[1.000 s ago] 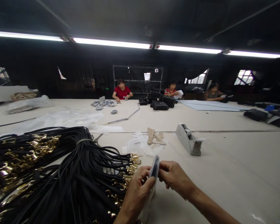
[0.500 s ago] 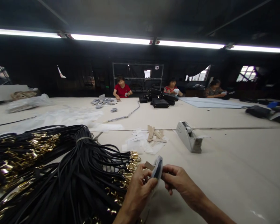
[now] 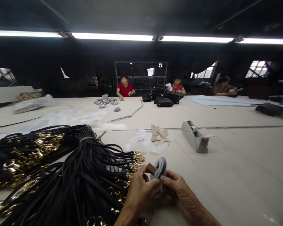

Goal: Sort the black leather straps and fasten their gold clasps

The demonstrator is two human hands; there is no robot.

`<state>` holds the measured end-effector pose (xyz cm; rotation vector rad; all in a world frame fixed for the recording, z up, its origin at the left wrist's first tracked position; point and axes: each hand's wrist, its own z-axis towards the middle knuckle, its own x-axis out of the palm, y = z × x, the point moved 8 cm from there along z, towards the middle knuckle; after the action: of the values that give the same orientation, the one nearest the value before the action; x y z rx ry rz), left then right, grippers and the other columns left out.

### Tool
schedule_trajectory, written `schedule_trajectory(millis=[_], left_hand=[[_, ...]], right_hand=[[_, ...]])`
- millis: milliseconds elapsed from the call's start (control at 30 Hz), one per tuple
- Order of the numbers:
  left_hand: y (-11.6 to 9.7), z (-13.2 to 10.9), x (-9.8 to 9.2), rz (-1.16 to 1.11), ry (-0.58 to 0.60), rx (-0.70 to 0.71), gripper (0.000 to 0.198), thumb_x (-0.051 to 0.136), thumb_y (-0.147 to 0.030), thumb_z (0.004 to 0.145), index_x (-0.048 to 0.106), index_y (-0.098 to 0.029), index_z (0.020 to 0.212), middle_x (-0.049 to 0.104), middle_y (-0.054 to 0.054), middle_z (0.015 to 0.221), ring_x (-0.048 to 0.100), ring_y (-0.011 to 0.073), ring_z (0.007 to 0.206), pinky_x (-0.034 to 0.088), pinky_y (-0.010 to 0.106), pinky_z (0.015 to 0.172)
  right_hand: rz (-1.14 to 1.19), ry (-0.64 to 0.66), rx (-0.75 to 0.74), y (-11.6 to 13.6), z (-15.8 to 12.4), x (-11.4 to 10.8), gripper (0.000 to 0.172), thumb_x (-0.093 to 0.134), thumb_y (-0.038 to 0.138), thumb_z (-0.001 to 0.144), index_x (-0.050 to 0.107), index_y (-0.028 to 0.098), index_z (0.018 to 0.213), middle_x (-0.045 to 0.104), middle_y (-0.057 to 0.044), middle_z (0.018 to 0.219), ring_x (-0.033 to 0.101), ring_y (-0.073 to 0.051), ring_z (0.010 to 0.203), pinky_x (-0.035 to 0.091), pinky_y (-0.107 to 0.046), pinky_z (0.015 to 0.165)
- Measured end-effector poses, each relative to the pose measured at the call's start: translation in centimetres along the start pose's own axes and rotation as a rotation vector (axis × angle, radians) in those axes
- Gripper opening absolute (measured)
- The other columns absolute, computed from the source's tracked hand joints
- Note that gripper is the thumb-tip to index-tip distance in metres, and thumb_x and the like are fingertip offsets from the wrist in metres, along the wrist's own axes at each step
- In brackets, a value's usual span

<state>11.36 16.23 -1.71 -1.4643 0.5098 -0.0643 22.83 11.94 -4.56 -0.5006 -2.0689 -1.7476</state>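
Observation:
Between my two hands is a coiled dark strap (image 3: 161,167) in thin whitish wrap, held upright above the table. My left hand (image 3: 141,188) grips its left side, with a small brown card strip (image 3: 151,169) standing out between the fingers and the coil. On the near right edge, my right hand (image 3: 179,190) pinches the wrap with thumb and fingers; its lower fingers are partly hidden. Just left of my left hand lies a large bundle of black straps (image 3: 82,169), with gold snap hooks (image 3: 137,160) at the ends.
A grey tape dispenser (image 3: 195,138) stands to the right, beyond my hands. Brown card strips (image 3: 155,133) and white sheets (image 3: 138,142) lie ahead. Across the table are black bags (image 3: 164,102), wrapped coils (image 3: 106,101), plastic film (image 3: 66,119) and several seated people.
My right hand has come in closer and lower, its thumb now against the wrap near my left thumb. The coil has turned to show more of its round face. The view has shifted slightly.

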Motion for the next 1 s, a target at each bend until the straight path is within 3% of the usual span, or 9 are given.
schedule_trajectory(millis=[167, 333, 467, 567, 700, 833, 1000], left_hand=[[-0.3, 0.1, 0.0, -0.146, -0.009, 0.065, 0.009, 0.067, -0.024, 0.071, 0.064, -0.015, 0.071, 0.058, -0.001, 0.065, 0.049, 0.0148, 0.064, 0.039, 0.024, 0.06], [0.7, 0.2, 0.7, -0.276, 0.052, 0.018, 0.016, 0.072, -0.027, 0.067, 0.065, -0.015, 0.076, 0.062, 0.0, 0.068, 0.056, 0.0154, 0.063, 0.041, 0.023, 0.057], [1.0, 0.4, 1.1, -0.403, 0.137, -0.001, 0.027, 0.077, -0.032, 0.063, 0.064, -0.014, 0.08, 0.062, 0.0, 0.069, 0.057, 0.0152, 0.064, 0.042, 0.023, 0.059], [1.0, 0.5, 1.1, -0.431, 0.153, -0.01, 0.026, 0.074, -0.027, 0.063, 0.062, -0.015, 0.081, 0.059, -0.001, 0.069, 0.053, 0.0132, 0.062, 0.039, 0.021, 0.056], [0.5, 0.4, 0.8, -0.281, 0.099, 0.025, 0.02, 0.071, -0.024, 0.065, 0.055, -0.016, 0.075, 0.051, -0.004, 0.065, 0.045, 0.0108, 0.059, 0.034, 0.021, 0.053], [-0.4, -0.2, 0.4, -0.06, 0.002, 0.062, 0.026, 0.07, -0.031, 0.071, 0.047, -0.019, 0.066, 0.047, -0.005, 0.061, 0.042, 0.0114, 0.059, 0.031, 0.022, 0.053], [-1.4, -0.7, 0.7, -0.034, 0.031, 0.13, 0.014, 0.065, -0.025, 0.075, 0.053, -0.019, 0.072, 0.051, -0.004, 0.066, 0.047, 0.0131, 0.064, 0.036, 0.022, 0.059]], right_hand=[[-0.015, -0.019, -0.003, -0.2, 0.1, -0.3, 0.039, 0.081, 0.04, 0.071, 0.073, 0.013, 0.098, 0.072, -0.006, 0.077, 0.065, -0.017, 0.069, 0.05, -0.025, 0.067], [0.236, -0.123, 0.149, -1.4, -0.4, -1.8, 0.033, 0.078, 0.045, 0.074, 0.076, 0.014, 0.084, 0.07, -0.005, 0.077, 0.062, -0.015, 0.065, 0.053, -0.025, 0.065], [0.124, 0.04, 0.106, -0.5, -0.7, -0.6, 0.028, 0.082, 0.03, 0.072, 0.076, 0.01, 0.091, 0.072, -0.007, 0.079, 0.061, -0.013, 0.065, 0.05, -0.022, 0.066], [0.039, 0.107, 0.061, -0.2, -0.7, 0.4, 0.039, 0.083, 0.034, 0.071, 0.075, 0.011, 0.101, 0.073, -0.01, 0.084, 0.065, -0.016, 0.071, 0.05, -0.027, 0.071], [0.025, 0.066, 0.036, -1.0, -0.1, 0.2, 0.044, 0.085, 0.038, 0.067, 0.074, 0.012, 0.1, 0.073, -0.01, 0.079, 0.069, -0.023, 0.073, 0.051, -0.035, 0.075], [-0.028, -0.051, -0.066, -1.6, 0.9, -1.7, 0.044, 0.086, 0.041, 0.064, 0.075, 0.011, 0.093, 0.07, -0.006, 0.07, 0.066, -0.021, 0.065, 0.053, -0.035, 0.071], [-0.095, -0.131, -0.151, -1.7, 1.2, -3.0, 0.043, 0.082, 0.044, 0.068, 0.073, 0.012, 0.096, 0.071, -0.005, 0.077, 0.065, -0.02, 0.07, 0.052, -0.028, 0.068]])
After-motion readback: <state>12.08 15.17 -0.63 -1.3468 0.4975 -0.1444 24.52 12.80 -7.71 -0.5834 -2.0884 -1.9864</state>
